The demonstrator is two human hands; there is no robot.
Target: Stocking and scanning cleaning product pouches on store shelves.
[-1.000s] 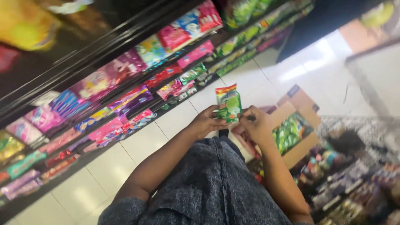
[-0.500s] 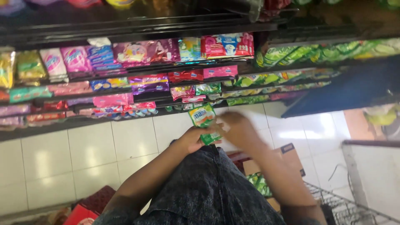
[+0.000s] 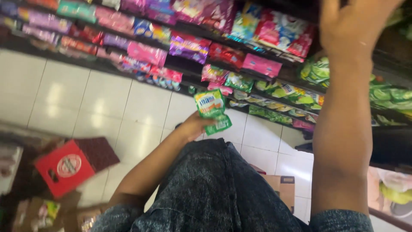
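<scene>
Green packets sat pinched in your left hand at centre frame, freeing your right hand, spread, toward the shelf upper right.

Right hand off packet, seemingly shelfward.

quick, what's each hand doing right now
Left hand: closed on green packets.
Right hand: open, fingers spread, holding nothing, raised at the shelf.
</scene>
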